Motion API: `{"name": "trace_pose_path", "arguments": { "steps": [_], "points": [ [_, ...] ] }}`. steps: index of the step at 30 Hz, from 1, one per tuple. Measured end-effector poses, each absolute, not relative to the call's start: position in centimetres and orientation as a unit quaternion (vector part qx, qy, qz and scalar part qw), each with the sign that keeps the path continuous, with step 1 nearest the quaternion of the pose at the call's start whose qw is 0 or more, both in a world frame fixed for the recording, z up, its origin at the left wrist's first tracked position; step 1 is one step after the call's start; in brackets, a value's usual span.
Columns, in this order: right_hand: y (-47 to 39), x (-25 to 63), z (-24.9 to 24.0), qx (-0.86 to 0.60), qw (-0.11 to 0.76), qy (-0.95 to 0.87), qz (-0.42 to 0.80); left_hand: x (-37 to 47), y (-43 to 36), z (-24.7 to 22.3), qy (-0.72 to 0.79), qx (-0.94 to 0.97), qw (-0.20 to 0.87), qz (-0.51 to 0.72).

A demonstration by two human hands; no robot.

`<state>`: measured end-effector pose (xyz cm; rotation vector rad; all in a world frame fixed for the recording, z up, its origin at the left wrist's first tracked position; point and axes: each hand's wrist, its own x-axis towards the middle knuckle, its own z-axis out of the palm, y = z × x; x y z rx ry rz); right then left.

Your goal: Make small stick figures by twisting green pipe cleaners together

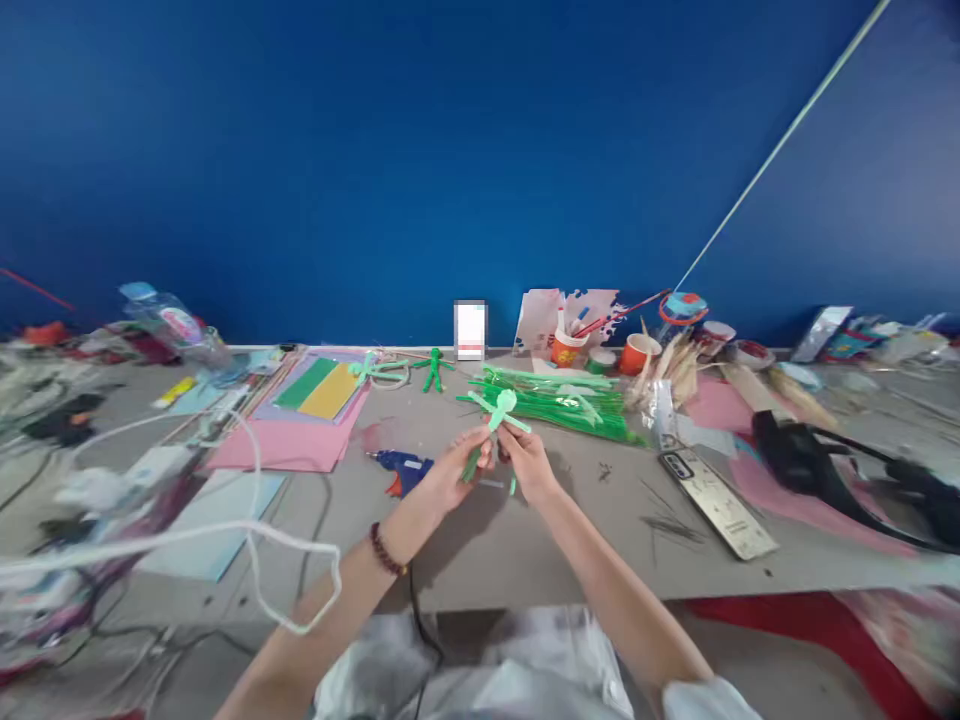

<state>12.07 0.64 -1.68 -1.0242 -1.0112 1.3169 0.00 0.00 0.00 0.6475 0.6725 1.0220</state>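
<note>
Both hands hold a light green pipe-cleaner figure [504,403] over the middle of the table, its round head upward and its arms spread. My left hand [461,462] pinches its lower left part, where a darker green leg pokes out below. The fingers of my right hand [529,462] are closed on its lower right side, and a thin green end hangs under them. Beside my left hand lies a blue glue gun [403,466]. Just beyond the hands is a bundle of green pipe cleaners [559,408]. A dark green pipe-cleaner figure [434,371] stands near the wall.
Coloured sheets [319,388] and a bottle [178,322] are on the left, with a white cable [259,525] looping in front. To the right are a phone [718,503], thin dark strands [671,528], paper cups [568,347] and a black strapped object [802,465]. A blue wall [480,180] rises behind.
</note>
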Motion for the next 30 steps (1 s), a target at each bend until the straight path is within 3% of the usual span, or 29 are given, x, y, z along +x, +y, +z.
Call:
{"name": "trace_pose_path", "arguments": {
  "steps": [7,13,17,23,30],
  "points": [
    [0.8,12.0,-2.2,-0.437,0.585,-0.379,0.568,0.4,0.2,-0.1,0.384,0.380,0.687,0.485],
    [0.6,12.1,-2.2,-0.456,0.601,-0.374,0.540,-0.1,-0.1,-0.4,0.444,0.594,0.371,0.559],
    [0.4,12.0,-2.0,-0.458,0.595,-0.380,0.540,-0.6,0.0,-1.5,0.453,0.664,0.261,0.534],
    [0.5,12.3,-2.3,-0.477,0.595,-0.442,0.472,-0.9,0.2,-1.8,0.464,0.643,0.294,0.533],
    [0.5,12.2,-2.6,-0.459,0.597,-0.455,0.475,-0.1,0.4,-0.5,0.421,0.462,0.529,0.574]
  ]
}}
